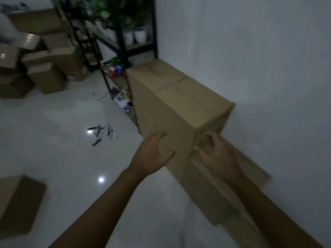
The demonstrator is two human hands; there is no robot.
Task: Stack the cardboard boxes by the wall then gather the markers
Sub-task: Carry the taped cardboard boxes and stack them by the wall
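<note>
A tall stack of brown cardboard boxes (180,106) stands against the white wall (259,59). A lower row of boxes (220,196) runs along the wall toward me. My left hand (154,154) hovers open beside the stack's near front face, fingers spread. My right hand (216,156) is at the stack's near corner, fingers curled against the cardboard edge; whether it grips is unclear. Several black markers (103,132) lie scattered on the glossy white floor to the left.
A loose pile of cardboard boxes (44,68) sits at the back left. One more box (18,203) lies on the floor at the lower left. A black metal shelf (121,42) with white plant pots stands beyond the stack. A white cable coil (99,94) lies near it.
</note>
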